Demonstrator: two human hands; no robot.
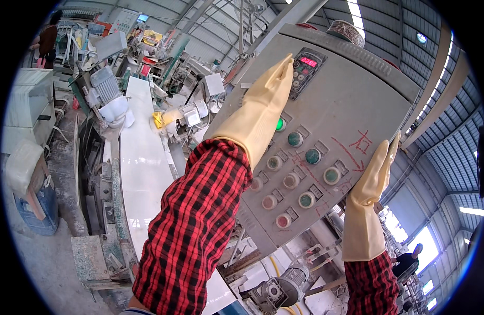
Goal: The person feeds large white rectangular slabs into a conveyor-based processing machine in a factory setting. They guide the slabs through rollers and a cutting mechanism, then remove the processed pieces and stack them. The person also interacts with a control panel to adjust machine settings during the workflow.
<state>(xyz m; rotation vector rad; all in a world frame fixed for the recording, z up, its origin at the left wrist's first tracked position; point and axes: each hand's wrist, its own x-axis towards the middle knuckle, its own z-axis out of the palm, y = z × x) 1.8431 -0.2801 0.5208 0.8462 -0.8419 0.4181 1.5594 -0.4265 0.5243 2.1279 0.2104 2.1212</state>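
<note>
A grey control cabinet (352, 100) fills the middle, tilted in the picture. My left hand (268, 89), in a cream rubber glove, reaches up over its front with fingers stretched out. The fingertips are beside the small black keypad (305, 71) with a lit red display; whether they touch it I cannot tell. My right hand (370, 176), gloved alike, lies along the cabinet's right edge, fingers straight and holding nothing. Between the hands are several round push buttons, among them a lit green button (280, 124), a dark green button (313, 156) and a red button (283, 220).
Below the cabinet sits an electric motor (292, 283) among pipes and a yellow hose. A long white slab-like surface (142, 131) runs along the left. A blue plastic drum (40, 210) stands far left. Another person (407, 260) is at the far lower right; one more is at upper left.
</note>
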